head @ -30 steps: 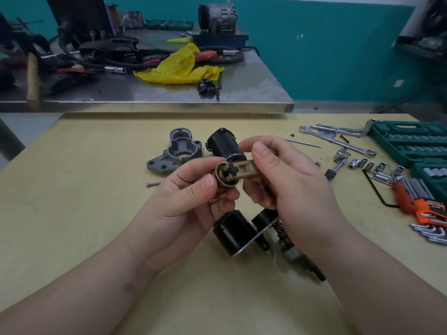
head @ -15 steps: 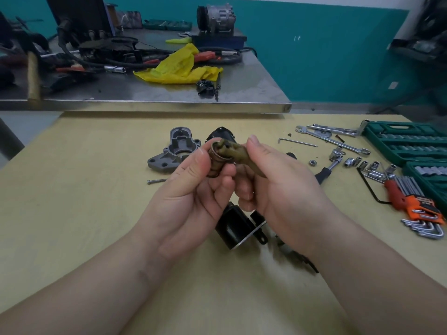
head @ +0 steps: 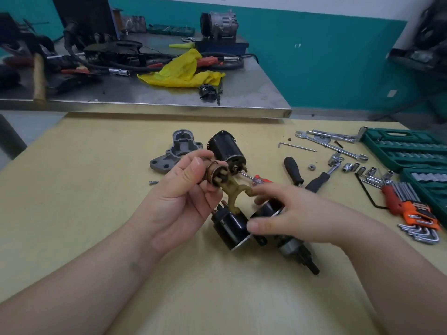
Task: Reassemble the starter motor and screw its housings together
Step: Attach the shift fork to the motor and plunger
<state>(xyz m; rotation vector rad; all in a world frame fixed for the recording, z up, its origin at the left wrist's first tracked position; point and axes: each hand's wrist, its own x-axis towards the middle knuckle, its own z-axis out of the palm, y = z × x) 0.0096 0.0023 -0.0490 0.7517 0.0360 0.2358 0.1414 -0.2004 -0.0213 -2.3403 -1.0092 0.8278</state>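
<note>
Holding: left hand grips the brass plunger, fingers curled round it, the tan fork lever hanging off its end
Right hand: fingers spread and relaxed, gripping nothing, hovering over the black solenoid body and armature at near centre of the table
Far centre: grey nose housing, black motor casing
Right: socket set case, hex keys, ratchet

The yellow table is carrying the grey housing, two black motor cylinders, a loose bolt, wrenches, sockets, hex keys and green tool cases.
</note>
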